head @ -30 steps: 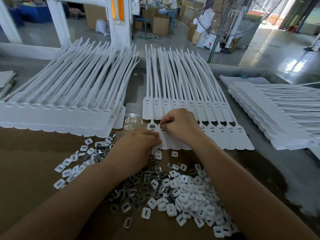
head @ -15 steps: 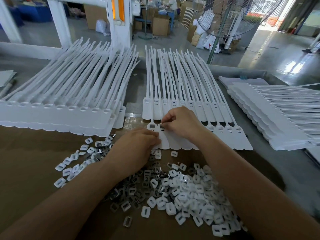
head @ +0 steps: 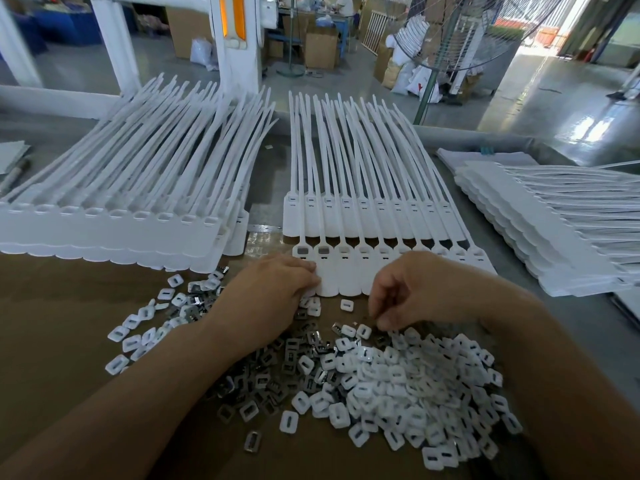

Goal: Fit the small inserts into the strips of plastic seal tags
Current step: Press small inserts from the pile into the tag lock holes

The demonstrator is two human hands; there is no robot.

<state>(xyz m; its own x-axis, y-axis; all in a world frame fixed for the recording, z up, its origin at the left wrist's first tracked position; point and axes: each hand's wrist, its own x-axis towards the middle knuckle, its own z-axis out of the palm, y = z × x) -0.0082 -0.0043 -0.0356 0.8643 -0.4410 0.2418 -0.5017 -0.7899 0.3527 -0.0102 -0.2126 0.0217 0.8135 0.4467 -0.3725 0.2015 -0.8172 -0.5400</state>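
A strip of white plastic seal tags point(head: 348, 275) lies across the cardboard in front of me, tails pointing away. Its two leftmost sockets point(head: 313, 251) show grey inserts. My left hand point(head: 270, 296) rests on the strip's left end, fingers pressing on the tag heads. My right hand point(head: 415, 292) hovers at the strip's near edge with its fingers curled down, pinching a small insert point(head: 379, 322) at the far edge of the pile. The pile of white and metal inserts point(head: 398, 382) spreads under both forearms.
A second strip point(head: 346, 220) lies just behind the near one. A tall stack of strips point(head: 104, 230) stands on the left and another stack point(head: 536, 230) on the right. Brown cardboard point(head: 52, 323) covers the table. A fan pole point(head: 433, 74) rises beyond the far edge.
My right hand has drawn back from the strip's sockets down to the pile of inserts. The left hand has stayed on the strip's left end.
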